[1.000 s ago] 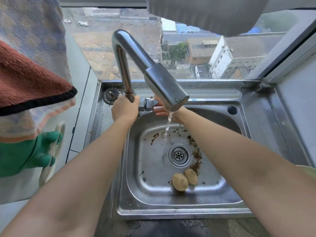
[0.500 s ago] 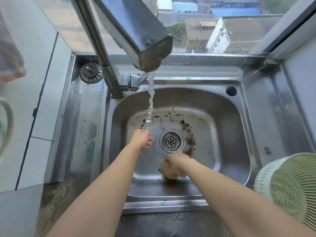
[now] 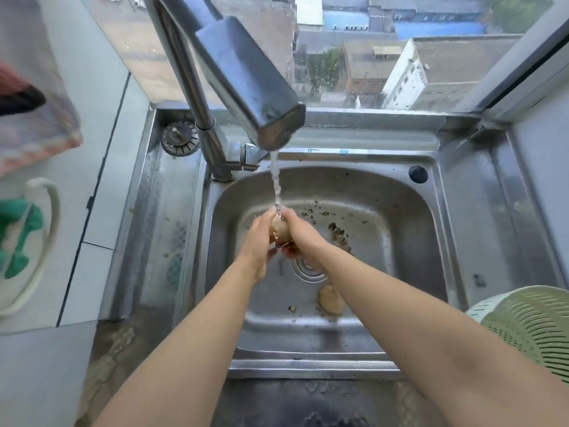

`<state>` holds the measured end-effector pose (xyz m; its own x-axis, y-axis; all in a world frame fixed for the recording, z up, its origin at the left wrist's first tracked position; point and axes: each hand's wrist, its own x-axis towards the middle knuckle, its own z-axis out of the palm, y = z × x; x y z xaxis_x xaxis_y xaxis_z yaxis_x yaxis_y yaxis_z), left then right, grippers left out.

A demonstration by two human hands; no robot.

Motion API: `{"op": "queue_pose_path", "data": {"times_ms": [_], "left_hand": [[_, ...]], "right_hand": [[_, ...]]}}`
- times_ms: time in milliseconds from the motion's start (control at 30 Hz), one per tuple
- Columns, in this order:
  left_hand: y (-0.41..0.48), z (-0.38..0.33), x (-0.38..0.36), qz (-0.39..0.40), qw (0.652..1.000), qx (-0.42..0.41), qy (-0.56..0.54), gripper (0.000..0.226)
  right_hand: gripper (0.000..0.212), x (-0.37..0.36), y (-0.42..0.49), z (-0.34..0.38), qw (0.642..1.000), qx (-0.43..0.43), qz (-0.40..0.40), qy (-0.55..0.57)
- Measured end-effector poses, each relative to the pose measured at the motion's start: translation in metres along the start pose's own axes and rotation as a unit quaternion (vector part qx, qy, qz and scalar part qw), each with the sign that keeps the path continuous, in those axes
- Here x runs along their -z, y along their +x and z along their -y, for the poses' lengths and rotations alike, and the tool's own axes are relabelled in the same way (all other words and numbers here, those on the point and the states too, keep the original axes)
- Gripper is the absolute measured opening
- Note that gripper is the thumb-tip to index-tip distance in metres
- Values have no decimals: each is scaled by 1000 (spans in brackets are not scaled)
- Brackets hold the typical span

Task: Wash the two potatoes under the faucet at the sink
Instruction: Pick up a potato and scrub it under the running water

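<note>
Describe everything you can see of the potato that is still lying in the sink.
The loose potato is small, oval and pale tan with a dull, dirty skin. It lies on the steel floor of the sink, just nearer the camera than the drain, partly hidden by the right forearm. Neither hand touches it, and the water stream falls beyond it.

Both hands (image 3: pixel 277 238) lifted potato (image 3: pixel 279 231) into stream (image 3: pixel 276 183).

The right arm partly hides the drain (image 3: pixel 308 269) and second potato (image 3: pixel 331 300).

Bare forearms, sleeveless, unadorned hands (image 3: pixel 278 241)
</note>
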<state>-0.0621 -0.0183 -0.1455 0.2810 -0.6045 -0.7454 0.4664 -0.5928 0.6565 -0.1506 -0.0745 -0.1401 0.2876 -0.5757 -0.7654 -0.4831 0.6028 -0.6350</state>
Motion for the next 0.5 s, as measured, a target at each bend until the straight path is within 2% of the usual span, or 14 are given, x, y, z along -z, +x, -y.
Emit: {"op": "queue_pose_path", "data": {"times_ms": [33, 100, 200, 267, 300, 367, 433, 500], "left_hand": [[-5, -4, -6, -6, 999, -33, -14, 47], [-15, -20, -14, -68, 995, -76, -23, 43], [-23, -49, -17, -147, 981, -49, -117, 33], [-27, -54, -22, -175, 975, -69, -120, 31], [-30, -52, -25, -176, 975, -90, -98, 31], [-35, -48, -27, -149, 982, -100, -63, 30], [-40, -52, -25, -116, 989, -46, -77, 30], [-42, -57, -24, -142, 983, -5, -115, 31]], "right_hand": [[52, -5, -4, 8, 1000, 16, -5, -1], [54, -17, -10, 18, 998, 66, -24, -5], [64, -27, -21, 33, 994, 109, -22, -1], [51, -25, -26, 44, 994, 92, -23, 46], [43, -22, -25, 48, 994, 84, -29, 64], [36, -15, -26, 52, 994, 91, -61, 15], [34, -11, -31, 49, 984, 151, -77, -49], [30, -13, -35, 40, 979, 194, -34, -57]]}}
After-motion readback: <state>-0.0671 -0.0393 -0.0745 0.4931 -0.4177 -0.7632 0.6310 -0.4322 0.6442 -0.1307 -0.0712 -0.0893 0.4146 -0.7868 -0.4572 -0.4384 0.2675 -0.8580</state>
